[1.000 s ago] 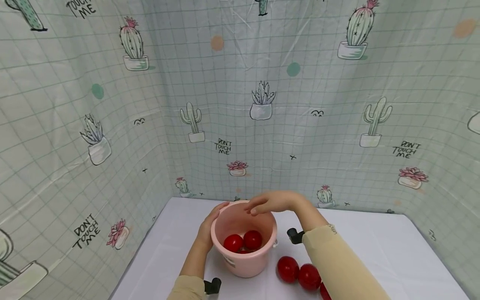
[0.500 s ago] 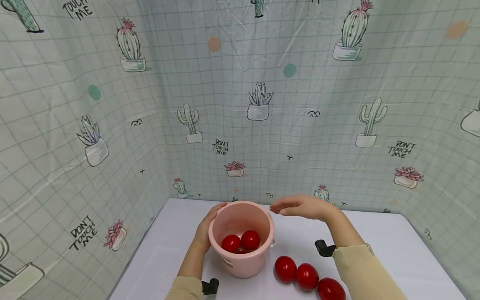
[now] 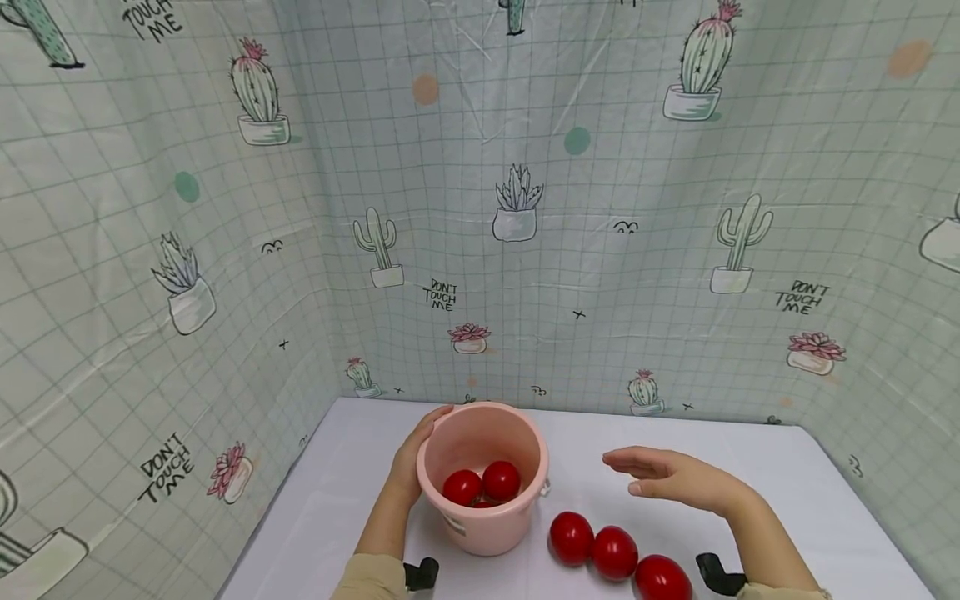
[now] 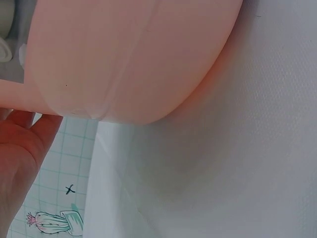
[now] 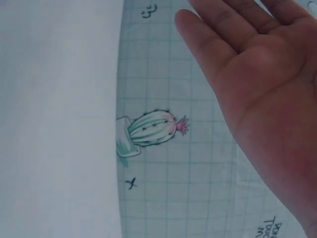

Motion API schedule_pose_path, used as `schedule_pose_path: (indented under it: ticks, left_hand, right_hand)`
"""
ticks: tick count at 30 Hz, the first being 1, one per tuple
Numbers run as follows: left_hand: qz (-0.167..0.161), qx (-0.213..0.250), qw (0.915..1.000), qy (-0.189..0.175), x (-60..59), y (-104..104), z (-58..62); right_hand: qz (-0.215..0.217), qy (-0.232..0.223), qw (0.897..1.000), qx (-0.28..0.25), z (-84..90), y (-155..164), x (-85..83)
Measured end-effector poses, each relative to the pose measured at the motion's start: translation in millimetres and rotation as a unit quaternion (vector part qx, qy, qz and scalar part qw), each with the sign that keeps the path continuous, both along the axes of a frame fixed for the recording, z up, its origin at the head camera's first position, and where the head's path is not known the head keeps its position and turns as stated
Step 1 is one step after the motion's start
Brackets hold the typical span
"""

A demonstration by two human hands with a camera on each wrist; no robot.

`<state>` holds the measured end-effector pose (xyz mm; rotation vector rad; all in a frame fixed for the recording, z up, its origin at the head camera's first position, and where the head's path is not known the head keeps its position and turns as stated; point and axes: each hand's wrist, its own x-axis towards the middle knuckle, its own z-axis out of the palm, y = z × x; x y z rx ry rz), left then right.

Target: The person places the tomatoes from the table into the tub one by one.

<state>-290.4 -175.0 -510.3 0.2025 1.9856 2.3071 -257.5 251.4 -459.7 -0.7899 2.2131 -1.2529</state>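
A pink bucket [image 3: 491, 529] stands on the white table with its mouth tipped toward the head camera. Inside it lie glossy red balls, two plain to see, one of them the right-hand ball [image 3: 501, 481], and part of another below. My left hand [image 3: 411, 458] rests against the bucket's left outer wall, fingers extended up to the rim; in the left wrist view its fingertips are partly hidden at the wall. Over the table to the right, my right hand [image 3: 678, 479] hovers apart from everything, fingers extended and palm bare in the right wrist view.
Three more red balls lie in a slanting row right of the bucket: a near-bucket ball [image 3: 572, 538], a middle ball [image 3: 615, 553] and a front ball [image 3: 663, 578]. Behind the white table [image 3: 765, 467] hangs a cactus-print cloth [image 3: 577, 225].
From over the bucket's mouth my right hand has moved right and lower, away from the bucket, uncovering the front red ball. My left hand and the bucket keep their places.
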Motion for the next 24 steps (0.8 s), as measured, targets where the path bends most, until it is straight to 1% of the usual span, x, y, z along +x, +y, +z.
schedule_pose_path:
  ticks: [5,9,11,14,17,20,24]
  left_hand:
    - [-0.005,0.001,1.0,-0.001,0.2,1,0.7]
    - [0.0,0.004,1.0,0.001,0.1,1,1.2]
    - [0.002,0.008,1.0,0.002,-0.2,1,0.8]
    - [0.002,0.009,0.9999,0.005,-0.7,0,-0.4]
    - [0.004,0.008,0.9999,0.005,-0.6,0,-1.1]
    - [0.002,0.009,0.9999,0.006,0.1,0,-0.7]
    - [0.0,0.018,0.9998,0.004,0.2,-1,0.3]
  right_hand:
    - [-0.005,-0.044,0.999,-0.022,-19.6,15,29.6]
    - [-0.021,-0.08,0.996,-0.025,-37.7,22,45.1]
    - [-0.034,-0.105,0.994,-0.019,-46.4,23,50.1]
    - [-0.056,-0.148,0.987,-0.015,-59.0,23,56.5]
    - [-0.073,-0.185,0.98,-0.025,-69.5,24,61.3]
    - [-0.077,-0.206,0.974,-0.047,-77.1,27,64.4]
    - [-0.068,-0.234,0.967,-0.076,-82.4,31,65.8]
